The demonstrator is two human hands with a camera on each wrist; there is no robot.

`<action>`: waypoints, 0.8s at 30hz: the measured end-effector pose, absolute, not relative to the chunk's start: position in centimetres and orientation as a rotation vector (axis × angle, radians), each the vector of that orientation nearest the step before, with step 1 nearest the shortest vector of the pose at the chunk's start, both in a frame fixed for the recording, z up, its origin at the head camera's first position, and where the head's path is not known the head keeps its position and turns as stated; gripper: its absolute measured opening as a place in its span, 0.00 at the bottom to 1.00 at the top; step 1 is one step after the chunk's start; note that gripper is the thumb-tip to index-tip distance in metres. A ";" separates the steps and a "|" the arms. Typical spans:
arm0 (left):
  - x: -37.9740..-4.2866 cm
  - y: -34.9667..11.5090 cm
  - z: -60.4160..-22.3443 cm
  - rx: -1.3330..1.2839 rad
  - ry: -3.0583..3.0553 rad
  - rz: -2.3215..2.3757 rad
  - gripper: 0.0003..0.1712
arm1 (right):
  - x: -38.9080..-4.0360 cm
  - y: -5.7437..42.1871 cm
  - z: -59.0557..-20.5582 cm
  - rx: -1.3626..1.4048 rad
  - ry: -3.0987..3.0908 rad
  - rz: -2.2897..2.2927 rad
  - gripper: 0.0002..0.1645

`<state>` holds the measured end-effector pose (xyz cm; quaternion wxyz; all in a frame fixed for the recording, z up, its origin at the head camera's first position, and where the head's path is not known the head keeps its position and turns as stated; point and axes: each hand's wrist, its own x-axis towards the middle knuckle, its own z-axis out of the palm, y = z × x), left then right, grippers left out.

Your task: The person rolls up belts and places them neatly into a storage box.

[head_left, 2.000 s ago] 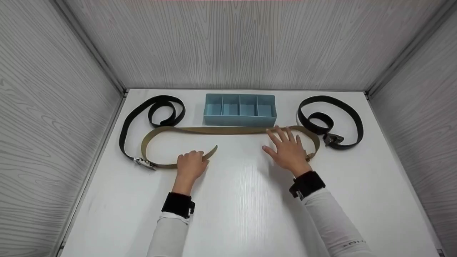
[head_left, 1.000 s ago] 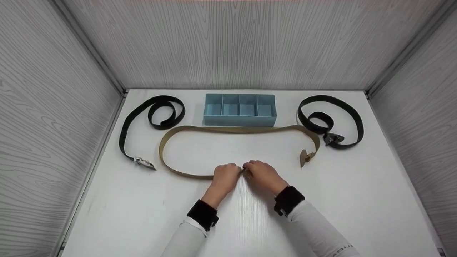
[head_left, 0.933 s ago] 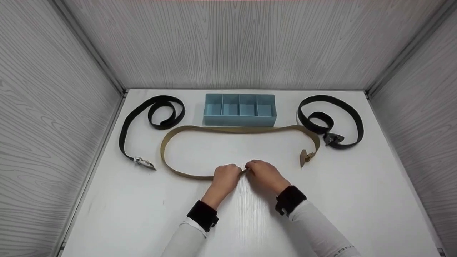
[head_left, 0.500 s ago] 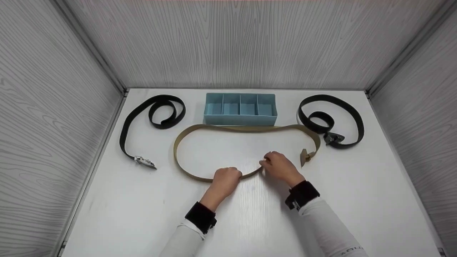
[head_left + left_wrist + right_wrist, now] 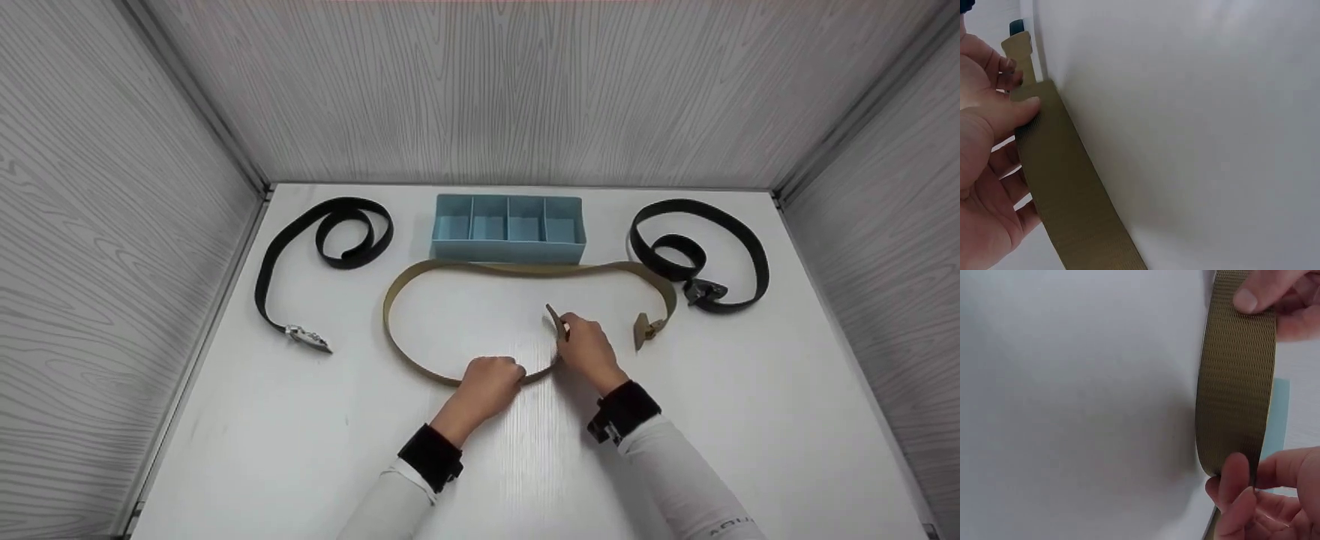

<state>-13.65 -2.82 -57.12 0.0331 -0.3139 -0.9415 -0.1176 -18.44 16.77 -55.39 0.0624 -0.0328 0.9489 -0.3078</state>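
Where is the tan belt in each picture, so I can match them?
Head: the tan belt loops across the middle, in front of the blue tray.
Left wrist: it slants from upper left to the bottom edge.
Right wrist: it runs down the right side.
Shared landmark: the left hand, gripping the tan belt in all three.

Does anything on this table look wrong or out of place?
Nothing stands out as damaged or spilled. The blue tray sits upright, and the left black belt and right black belt lie partly coiled. The left hand and right hand simply hold the tan belt.
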 end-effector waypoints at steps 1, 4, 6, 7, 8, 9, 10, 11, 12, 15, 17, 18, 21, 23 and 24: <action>-13.6 -3.0 -57.1 -0.968 -2.899 -0.371 0.05 | -18.6 17.0 -55.4 -0.127 2.891 -0.916 0.18; -13.5 -3.7 -57.2 -0.959 -2.911 -0.382 0.06 | -18.8 17.6 -55.3 -0.224 2.930 -0.830 0.18; -13.6 -4.1 -57.2 -0.944 -2.918 -0.376 0.04 | -18.9 17.8 -55.2 -0.316 2.920 -0.744 0.19; -13.6 -4.3 -57.2 -0.933 -2.923 -0.375 0.04 | -18.9 17.9 -55.2 -0.362 2.908 -0.698 0.19; -13.6 -4.4 -57.2 -0.923 -2.927 -0.371 0.04 | -18.9 17.9 -55.1 -0.406 2.893 -0.650 0.19; -13.7 -4.5 -57.2 -0.911 -2.934 -0.375 0.04 | -18.9 17.8 -55.1 -0.449 2.878 -0.611 0.19; -13.8 -4.5 -57.2 -0.897 -2.944 -0.383 0.06 | -18.9 17.6 -55.1 -0.487 2.864 -0.582 0.19; -13.9 -4.5 -57.2 -0.884 -2.960 -0.399 0.08 | -18.9 17.5 -55.2 -0.522 2.856 -0.553 0.19; -13.9 -4.5 -57.2 -0.871 -2.979 -0.416 0.12 | -18.9 17.3 -55.2 -0.552 2.853 -0.535 0.20; -14.2 -4.3 -57.2 -0.860 -3.028 -0.472 0.23 | -18.9 16.9 -55.4 -0.651 2.854 -0.525 0.18; -14.3 -4.1 -57.2 -0.889 -3.047 -0.492 0.27 | -18.9 16.6 -55.6 -0.719 2.853 -0.541 0.17; -14.4 -4.0 -57.2 -0.912 -3.048 -0.494 0.27 | -18.9 16.4 -55.6 -0.753 2.847 -0.558 0.17; -14.5 -3.8 -57.1 -0.978 -3.035 -0.501 0.22 | -18.9 16.1 -55.8 -0.816 2.827 -0.642 0.15; -14.5 -3.7 -57.1 -0.999 -3.027 -0.512 0.18 | -18.9 16.0 -55.8 -0.797 2.816 -0.736 0.12; -14.5 -3.7 -57.1 -1.001 -3.025 -0.517 0.16 | -19.0 16.1 -55.8 -0.770 2.809 -0.792 0.11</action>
